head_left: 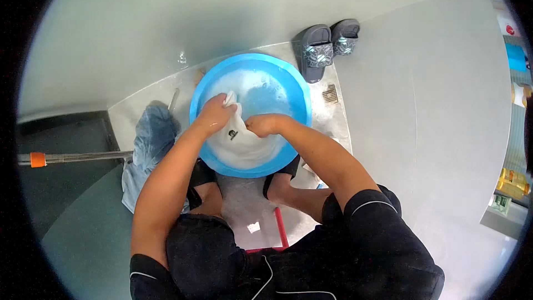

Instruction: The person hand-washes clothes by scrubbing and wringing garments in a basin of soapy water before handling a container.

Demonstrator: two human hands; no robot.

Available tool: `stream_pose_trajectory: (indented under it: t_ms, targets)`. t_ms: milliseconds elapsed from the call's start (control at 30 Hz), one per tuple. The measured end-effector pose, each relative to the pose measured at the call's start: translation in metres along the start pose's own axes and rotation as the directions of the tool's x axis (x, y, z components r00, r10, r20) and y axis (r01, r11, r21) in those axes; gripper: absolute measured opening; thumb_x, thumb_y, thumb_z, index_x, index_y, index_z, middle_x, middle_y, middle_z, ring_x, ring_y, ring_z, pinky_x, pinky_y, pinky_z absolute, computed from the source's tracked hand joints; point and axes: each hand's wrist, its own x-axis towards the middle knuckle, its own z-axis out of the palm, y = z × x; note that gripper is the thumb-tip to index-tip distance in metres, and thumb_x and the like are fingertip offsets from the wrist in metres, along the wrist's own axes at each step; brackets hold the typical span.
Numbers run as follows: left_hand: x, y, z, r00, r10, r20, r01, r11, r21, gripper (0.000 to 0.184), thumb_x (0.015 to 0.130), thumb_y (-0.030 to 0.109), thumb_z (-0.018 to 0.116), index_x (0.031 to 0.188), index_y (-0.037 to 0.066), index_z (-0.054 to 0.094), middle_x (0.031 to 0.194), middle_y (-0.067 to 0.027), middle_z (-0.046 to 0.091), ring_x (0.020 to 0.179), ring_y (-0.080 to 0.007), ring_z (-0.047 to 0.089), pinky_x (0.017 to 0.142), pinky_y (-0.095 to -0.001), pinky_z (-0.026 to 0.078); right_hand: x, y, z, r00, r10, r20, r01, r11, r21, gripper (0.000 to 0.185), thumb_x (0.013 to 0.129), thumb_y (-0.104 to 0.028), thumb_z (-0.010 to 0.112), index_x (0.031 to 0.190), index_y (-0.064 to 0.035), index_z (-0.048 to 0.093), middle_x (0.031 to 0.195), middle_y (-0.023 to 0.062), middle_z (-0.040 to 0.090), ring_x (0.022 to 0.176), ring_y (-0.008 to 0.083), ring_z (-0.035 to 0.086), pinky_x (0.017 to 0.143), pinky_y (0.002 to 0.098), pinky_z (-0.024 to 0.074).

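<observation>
White dark-printed cloth, gripped by left hand and right hand, is not yet out of sudsy, round blue plastic basin.

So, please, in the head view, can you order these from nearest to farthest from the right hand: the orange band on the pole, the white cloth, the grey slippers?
From the right hand:
1. White cloth: in its grip, at the blue basin.
2. Grey slippers: beyond the basin, toward the right.
3. Orange band: on the pole, far left.
</observation>
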Motion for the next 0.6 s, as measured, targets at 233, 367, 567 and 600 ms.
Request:
stream_pose_trajectory:
  t_ms: [233, 367, 567, 600]
  targets:
    - [0.089, -0.058, 0.071, 0.914, -0.351, 0.204, 0.316, 0.297, -0.901, 0.048, 0.102, 0.024, 0.061, 0.140, -0.005, 0.055, 0.126, -0.0203, 0.068, 0.118, -0.0307, 0.066, 0.099, -0.0444, 0.055, 0.023, 0.037, 0.004, 0.602, 0.361, -0.712, -0.023, 0.899, 0.436, 0.040, 0.105, -0.030, 0.055, 0.134, -0.0040, 0.064, 0.132, 0.0209, 0.065, 0.115, 0.0302, 0.064, 0.098, 0.0420, 0.0509]
    - [0.083, -0.064, 0.071, 0.858, -0.259, 0.443, 0.469, 0.046, -0.882, 0.049, 0.103, 0.031, 0.063, 0.138, -0.002, 0.057, 0.129, -0.0213, 0.066, 0.119, -0.0306, 0.065, 0.098, -0.0485, 0.055, 0.042, 0.063, 0.023, 0.526, 0.066, -0.848, 0.043, 0.994, 0.103, 0.042, 0.099, -0.024, 0.064, 0.133, -0.0013, 0.060, 0.120, 0.0303, 0.066, 0.114, 0.0400, 0.065, 0.098, 0.0473, 0.0504]
    - [0.031, 0.000, 0.029, 0.774, -0.177, 0.608, 0.605, -0.077, -0.793, 0.058, 0.104, 0.054, 0.055, 0.138, 0.008, 0.060, 0.124, -0.0136, 0.068, 0.115, -0.0307, 0.066, 0.098, -0.0505, 0.055, 0.052, 0.022, 0.036, 0.357, 0.123, -0.926, 0.104, 0.980, 0.170, 0.037, 0.088, -0.014, 0.067, 0.122, -0.0021, 0.062, 0.107, 0.0285, 0.070, 0.103, 0.0456, 0.068, 0.089, 0.0516, 0.0534]
    - [0.032, 0.001, 0.026, 0.780, -0.168, 0.603, 0.597, -0.089, -0.797, 0.058, 0.104, 0.054, 0.055, 0.138, 0.008, 0.060, 0.124, -0.0136, 0.068, 0.115, -0.0307, 0.066, 0.098, -0.0505, 0.055, 0.033, -0.023, 0.043, 0.393, 0.136, -0.910, 0.113, 0.975, 0.194, 0.033, 0.089, -0.017, 0.066, 0.119, -0.0034, 0.063, 0.104, 0.0287, 0.069, 0.099, 0.0489, 0.066, 0.089, 0.0538, 0.0527]
